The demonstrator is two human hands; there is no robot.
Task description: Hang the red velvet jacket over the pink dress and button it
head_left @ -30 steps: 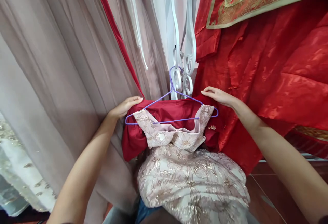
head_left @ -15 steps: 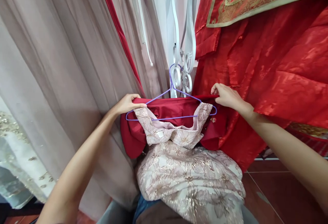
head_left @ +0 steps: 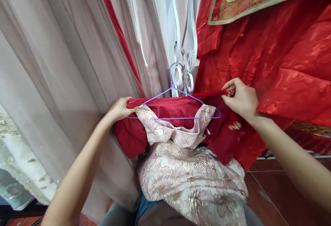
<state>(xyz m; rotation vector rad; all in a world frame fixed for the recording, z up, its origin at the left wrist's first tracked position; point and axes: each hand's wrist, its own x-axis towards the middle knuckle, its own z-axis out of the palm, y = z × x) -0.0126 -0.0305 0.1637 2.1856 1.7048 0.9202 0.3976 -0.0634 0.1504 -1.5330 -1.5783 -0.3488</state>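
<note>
A purple wire hanger (head_left: 178, 96) carries a dark red garment (head_left: 176, 110) and, in front of it, a pink dress with gold brocade (head_left: 191, 177). My left hand (head_left: 119, 108) grips the red garment's left shoulder at the hanger's end, fingers closed. My right hand (head_left: 241, 98) pinches the red garment's right edge and holds it pulled out to the right, fingers closed. The hanger's hook sits against a white scrolled metal grille (head_left: 184, 67).
Beige sheer drapes (head_left: 64, 74) fill the left side. A bright red satin robe with gold trim (head_left: 271, 53) hangs at the right. White lace fabric (head_left: 15, 157) lies at the lower left. Dark red floor tiles (head_left: 266, 188) show at the lower right.
My right hand went from resting open on the hanger's right end to pinching the red garment's edge and pulling it rightwards. My left hand closed on the left shoulder.
</note>
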